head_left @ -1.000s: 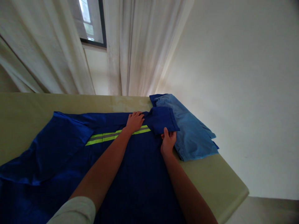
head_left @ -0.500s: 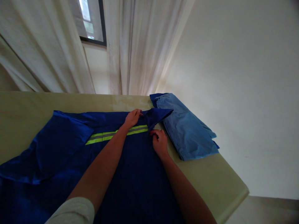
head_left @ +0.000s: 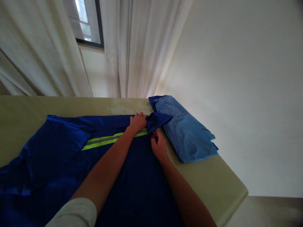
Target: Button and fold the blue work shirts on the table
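A dark blue work shirt (head_left: 132, 186) with a yellow-and-grey reflective stripe (head_left: 104, 141) lies spread over the table (head_left: 213, 183). My left hand (head_left: 137, 122) is closed on the cloth at the far right shoulder, just above the stripe's end. My right hand (head_left: 158, 146) pinches the shirt's right edge beside the folded-in short sleeve (head_left: 158, 120). The two hands are a few fingers apart.
A folded light blue garment (head_left: 187, 132) lies at the table's far right, touching the sleeve. White curtains (head_left: 132, 47) and a window (head_left: 85, 22) stand behind the table. A bare wall fills the right. The table's right corner (head_left: 243, 190) is near.
The sleeve that lay flat over the shirt's corner a second ago has been drawn in and narrowed. My right hand moved left along the edge, and my left hand closed on the cloth.
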A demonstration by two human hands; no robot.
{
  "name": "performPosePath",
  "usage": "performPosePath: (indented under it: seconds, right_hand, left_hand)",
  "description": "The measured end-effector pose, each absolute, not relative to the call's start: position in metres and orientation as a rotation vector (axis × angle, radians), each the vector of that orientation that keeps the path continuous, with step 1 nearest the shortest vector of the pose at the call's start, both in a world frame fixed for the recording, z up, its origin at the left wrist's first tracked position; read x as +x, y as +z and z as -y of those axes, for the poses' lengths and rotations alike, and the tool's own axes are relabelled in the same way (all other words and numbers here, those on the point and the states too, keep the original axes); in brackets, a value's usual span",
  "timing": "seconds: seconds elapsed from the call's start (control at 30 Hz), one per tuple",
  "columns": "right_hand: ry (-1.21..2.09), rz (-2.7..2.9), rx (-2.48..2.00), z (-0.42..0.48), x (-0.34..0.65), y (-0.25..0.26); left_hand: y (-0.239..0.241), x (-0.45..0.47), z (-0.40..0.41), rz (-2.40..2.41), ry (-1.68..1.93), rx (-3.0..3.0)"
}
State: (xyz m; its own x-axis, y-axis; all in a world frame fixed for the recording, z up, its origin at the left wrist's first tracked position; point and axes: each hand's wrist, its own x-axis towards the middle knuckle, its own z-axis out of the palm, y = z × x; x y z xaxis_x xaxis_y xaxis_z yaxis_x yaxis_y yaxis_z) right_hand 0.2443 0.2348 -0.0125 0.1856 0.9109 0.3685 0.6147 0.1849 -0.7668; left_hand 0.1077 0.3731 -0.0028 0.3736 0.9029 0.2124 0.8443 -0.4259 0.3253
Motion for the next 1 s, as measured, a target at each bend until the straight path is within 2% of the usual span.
performPosePath:
  seconds: [0.13, 0.37, 0.67, 0.83, 1.0]
  right_hand:
    - [0.438, 1.327, -1.49, -0.232, 0.243, -0.01]
    - [0.124, 1.375, -1.58, -0.238, 0.245, -0.019]
    - [0.333, 1.214, -1.516, -0.243, 0.251, -0.022]
    - [0.255, 1.594, -1.558, -0.243, 0.251, -0.024]
    - [0.124, 1.928, -1.637, -0.235, 0.245, -0.019]
  left_hand:
    - [-0.007, 0.124, -0.373, -1.515, 0.577, 2.574]
    - [-0.018, 0.122, -0.374, -1.308, 0.626, 2.596]
    - [-0.02, 0.12, -0.376, -1.236, 0.602, 2.601]
    - [-0.023, 0.118, -0.383, -1.115, 0.649, 2.513]
    - [-0.013, 0.116, -0.398, -1.107, 0.904, 1.899]
